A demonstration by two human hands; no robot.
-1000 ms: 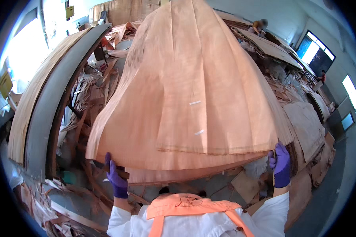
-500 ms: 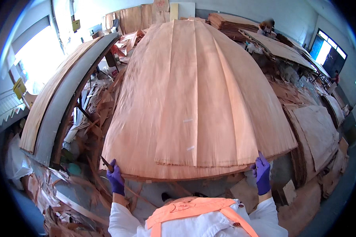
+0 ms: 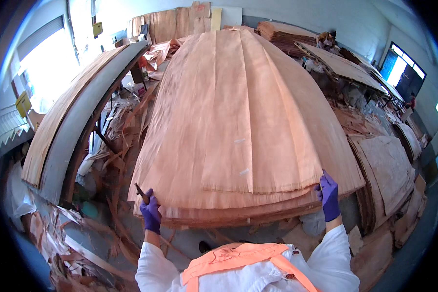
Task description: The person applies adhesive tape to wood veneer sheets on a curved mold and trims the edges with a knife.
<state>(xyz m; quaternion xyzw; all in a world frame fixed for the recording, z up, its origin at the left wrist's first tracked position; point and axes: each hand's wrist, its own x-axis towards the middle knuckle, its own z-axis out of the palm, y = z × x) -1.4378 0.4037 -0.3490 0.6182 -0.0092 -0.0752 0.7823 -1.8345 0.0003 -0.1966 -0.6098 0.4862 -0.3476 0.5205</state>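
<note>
A dark tool [image 3: 140, 192] is gripped in the left hand [image 3: 151, 214]; whether veneer is also held there cannot be told. By the right hand [image 3: 329, 198], well apart, the veneer sheet [image 3: 277, 146] appears pinched at its near edge. Beyond both, it is spread over a stack [image 3: 258, 217]. Light, limp, easily split, it is judged; best taken by both near corners.

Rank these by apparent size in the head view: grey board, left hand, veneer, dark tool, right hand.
1. Veneer
2. Grey board
3. Left hand and right hand: look alike, so unranked
4. Dark tool
</note>
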